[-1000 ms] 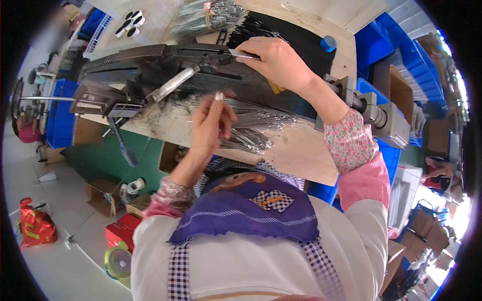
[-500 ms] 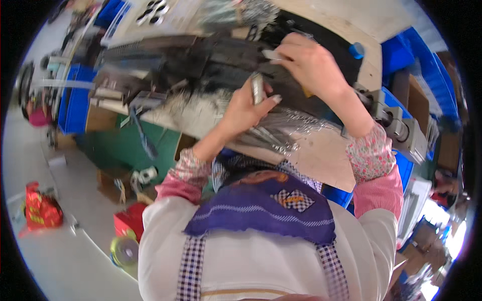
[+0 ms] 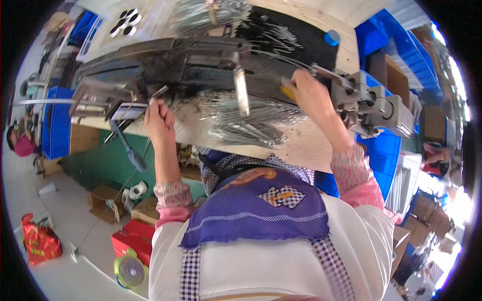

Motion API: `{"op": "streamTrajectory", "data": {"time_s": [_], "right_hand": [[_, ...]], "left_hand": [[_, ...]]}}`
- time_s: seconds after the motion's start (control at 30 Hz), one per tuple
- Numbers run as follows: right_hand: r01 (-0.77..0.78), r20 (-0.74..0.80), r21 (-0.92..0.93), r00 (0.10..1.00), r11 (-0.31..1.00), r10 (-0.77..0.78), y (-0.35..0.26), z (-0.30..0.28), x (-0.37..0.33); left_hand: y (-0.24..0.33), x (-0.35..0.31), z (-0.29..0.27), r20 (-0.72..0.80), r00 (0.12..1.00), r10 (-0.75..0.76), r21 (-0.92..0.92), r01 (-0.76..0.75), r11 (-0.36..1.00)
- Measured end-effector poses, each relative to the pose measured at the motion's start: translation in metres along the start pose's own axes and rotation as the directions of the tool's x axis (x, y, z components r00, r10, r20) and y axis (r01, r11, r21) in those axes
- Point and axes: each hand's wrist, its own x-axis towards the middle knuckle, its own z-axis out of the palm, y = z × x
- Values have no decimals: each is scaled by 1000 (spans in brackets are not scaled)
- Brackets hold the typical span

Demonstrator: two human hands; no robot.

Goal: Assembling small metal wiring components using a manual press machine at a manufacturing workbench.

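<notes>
The hands are well apart above the desk. The left hand has its fingers curled, with a short metal strip at the fingertips; whether they pinch it cannot be told. The strip's long axis slants up and away to the right. The right hand is blurred, bent over a yellow piece, and its grip cannot be told either.

Between the hands, a lever on the dark machine points back toward the person, above a pile of wires that run mostly left to right. More wires lie on the black mat, beyond the right hand.

To the right are blue bins, their contents unclear, and a brown carton; an open box sits on the floor at lower left.
</notes>
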Motion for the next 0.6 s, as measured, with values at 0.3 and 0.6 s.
{"op": "streamTrajectory", "data": {"time_s": [0.3, 0.6], "right_hand": [[-94, 8, 338, 995, 936, 97, -29, -126, -57], [194, -329, 208, 937, 959, -119, -3, -118, 4]], "left_hand": [[-20, -72, 218, 767, 416, -488, 380, 319, 868], [-60, -61, 209, 430, 897, -104, 85, 74, 994]]}}
